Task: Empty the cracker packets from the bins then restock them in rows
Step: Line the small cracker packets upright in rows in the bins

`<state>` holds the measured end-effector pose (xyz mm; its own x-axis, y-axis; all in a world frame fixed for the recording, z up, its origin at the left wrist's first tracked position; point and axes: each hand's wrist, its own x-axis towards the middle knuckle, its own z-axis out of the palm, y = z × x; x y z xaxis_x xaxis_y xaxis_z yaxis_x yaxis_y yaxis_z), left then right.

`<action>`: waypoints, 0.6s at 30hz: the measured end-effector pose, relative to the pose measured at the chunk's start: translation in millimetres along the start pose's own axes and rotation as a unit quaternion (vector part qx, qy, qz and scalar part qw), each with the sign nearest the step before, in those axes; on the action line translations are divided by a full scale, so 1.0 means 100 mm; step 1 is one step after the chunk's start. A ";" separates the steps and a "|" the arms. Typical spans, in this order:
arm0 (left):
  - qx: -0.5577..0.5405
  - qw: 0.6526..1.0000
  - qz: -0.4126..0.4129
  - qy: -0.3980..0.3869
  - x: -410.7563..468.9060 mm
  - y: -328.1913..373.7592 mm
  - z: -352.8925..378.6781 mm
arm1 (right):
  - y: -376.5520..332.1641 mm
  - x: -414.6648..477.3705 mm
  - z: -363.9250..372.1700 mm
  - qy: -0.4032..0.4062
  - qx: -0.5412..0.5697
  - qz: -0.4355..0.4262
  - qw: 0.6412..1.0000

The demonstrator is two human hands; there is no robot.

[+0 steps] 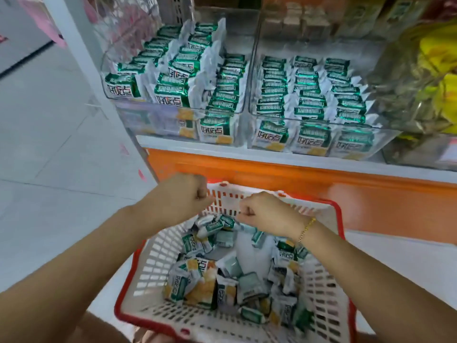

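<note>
While our left hand [183,196] hovers fisted over the basket's [153,263] far rim, nothing visible in it, our right hand [262,211] is fisted likewise. Cracker packets [197,276]: loose in basket, rowed in left bin [158,120] and right bin [319,123].

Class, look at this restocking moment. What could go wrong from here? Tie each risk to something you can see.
Risk one: the left bin is already crowded, its middle row leaning and uneven, so pushing more in could topple packets out. Risk two: the loose packets in the basket lie jumbled, so grabbing handfuls could crush crackers or spoil the rows.
</note>
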<state>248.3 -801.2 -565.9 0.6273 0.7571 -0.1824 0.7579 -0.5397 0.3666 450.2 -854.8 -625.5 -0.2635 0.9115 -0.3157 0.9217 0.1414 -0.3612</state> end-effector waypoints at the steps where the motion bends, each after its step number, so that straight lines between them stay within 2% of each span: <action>1: 0.026 0.998 0.001 -0.050 -0.01 -0.02 0.22 | 0.16 0.01 0.26 -0.044 0.026 0.027 0.998; 4: 0.046 0.982 -0.027 -0.181 -0.10 -0.22 0.81 | 0.47 -0.05 0.88 -0.130 0.091 0.098 0.982; 6: 0.039 0.969 -0.067 -0.236 -0.14 -0.36 1.07 | 0.58 -0.12 1.24 -0.180 0.085 0.118 0.973; 8: 0.012 0.964 -0.129 -0.232 -0.14 -0.45 1.29 | 0.65 -0.18 1.55 -0.215 0.061 0.111 0.968; 11: -0.051 0.956 -0.205 -0.202 -0.09 -0.51 1.71 | 0.74 -0.19 1.93 -0.225 0.027 0.092 0.970; 18: -0.113 0.935 -0.265 -0.206 0.14 -0.31 2.44 | 0.81 -0.26 2.14 -0.232 0.032 0.057 0.971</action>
<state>277.6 -863.2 -802.0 0.2253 0.6656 -0.7115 0.9539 -0.0021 0.3001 470.9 -949.4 -834.6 -0.2748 0.6455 -0.7126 0.9368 0.0129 -0.3496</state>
